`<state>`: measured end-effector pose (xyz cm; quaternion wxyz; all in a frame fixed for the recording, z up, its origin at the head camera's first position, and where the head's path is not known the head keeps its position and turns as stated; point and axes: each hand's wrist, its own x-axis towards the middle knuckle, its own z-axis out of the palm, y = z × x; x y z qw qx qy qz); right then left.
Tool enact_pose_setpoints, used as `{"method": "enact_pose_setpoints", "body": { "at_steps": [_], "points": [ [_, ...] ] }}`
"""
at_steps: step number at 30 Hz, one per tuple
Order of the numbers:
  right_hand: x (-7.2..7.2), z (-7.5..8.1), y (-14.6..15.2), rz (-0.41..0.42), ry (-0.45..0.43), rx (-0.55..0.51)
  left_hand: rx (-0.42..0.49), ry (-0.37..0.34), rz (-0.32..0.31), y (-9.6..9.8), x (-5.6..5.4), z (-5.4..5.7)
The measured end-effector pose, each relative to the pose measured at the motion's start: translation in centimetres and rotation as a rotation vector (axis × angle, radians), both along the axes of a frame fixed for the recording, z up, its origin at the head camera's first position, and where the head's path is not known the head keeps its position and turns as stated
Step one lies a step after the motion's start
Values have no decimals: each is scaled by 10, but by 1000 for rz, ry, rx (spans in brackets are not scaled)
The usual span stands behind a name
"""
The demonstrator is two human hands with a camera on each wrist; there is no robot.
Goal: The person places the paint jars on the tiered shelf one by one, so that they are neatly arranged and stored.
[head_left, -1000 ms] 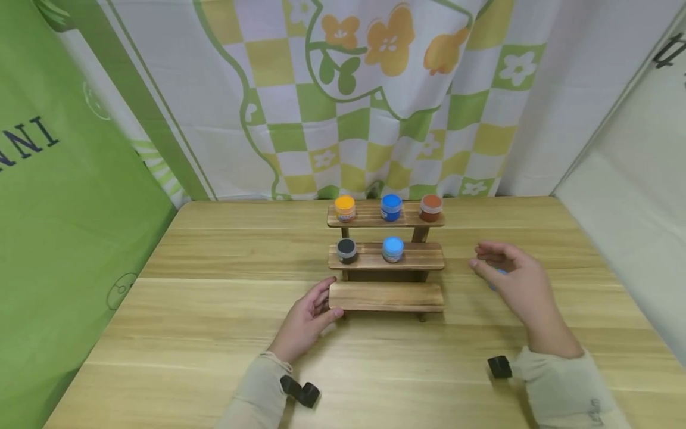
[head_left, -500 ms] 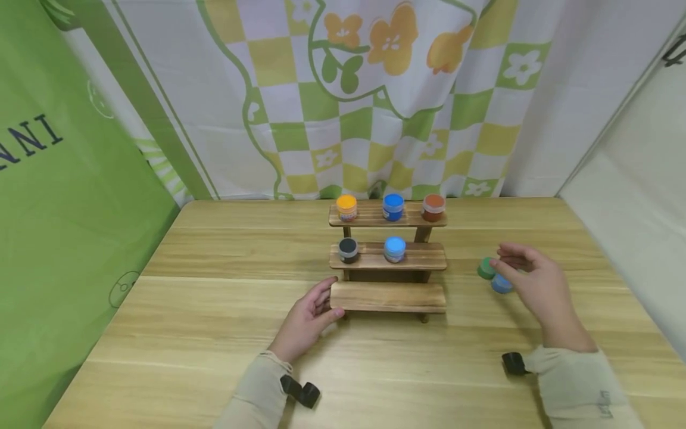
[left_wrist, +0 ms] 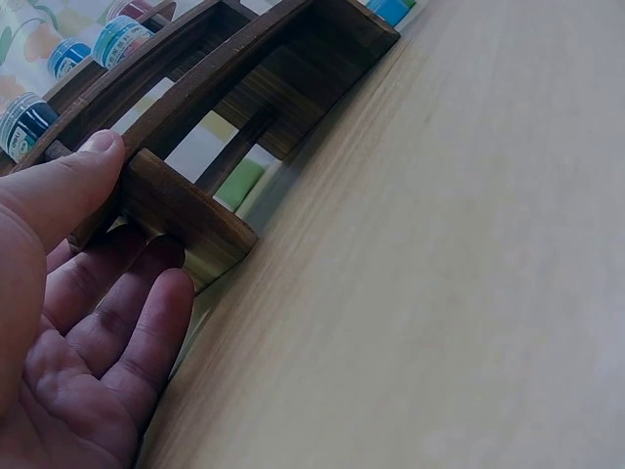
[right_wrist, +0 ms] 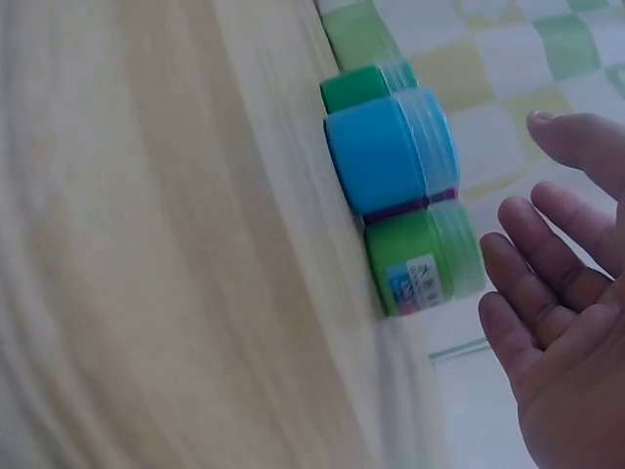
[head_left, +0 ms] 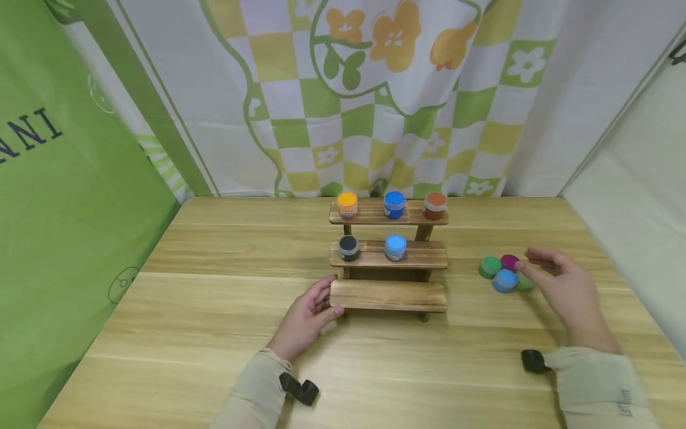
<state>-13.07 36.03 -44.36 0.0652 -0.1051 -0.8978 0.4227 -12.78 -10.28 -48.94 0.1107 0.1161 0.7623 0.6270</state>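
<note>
A three-step wooden display rack stands mid-table. My left hand holds the left end of its lowest step, the thumb against the front edge and the fingers below, beside the leg. To the right of the rack, small paint jars stand close together: a green one, a light blue one, a purple one and a light green one. My right hand hovers just right of them, fingers loosely extended and nothing in them. In the right wrist view the purple jar is mostly hidden behind the others.
On the rack's top step stand an orange jar, a dark blue jar and a brown jar. The middle step bears a black jar and a light blue jar. A patterned curtain hangs behind the table.
My right hand has moved right, away from the jars, uncovering the green, light blue, purple and light green ones. My left hand has stayed at the rack.
</note>
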Motion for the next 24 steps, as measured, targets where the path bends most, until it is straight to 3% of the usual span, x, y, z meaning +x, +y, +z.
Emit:
{"method": "enact_pose_setpoints", "body": {
  "at_steps": [7,18,24],
  "points": [
    [0,-9,13,33,5,12,0,-8,-1,0,0,1],
    [5,-23,26,89,-101,-58,11,-13,-14,1,-1,1],
    [6,-24,27,134,-165,44,8,-9,-8,-1,-2,-1]
  ]
}}
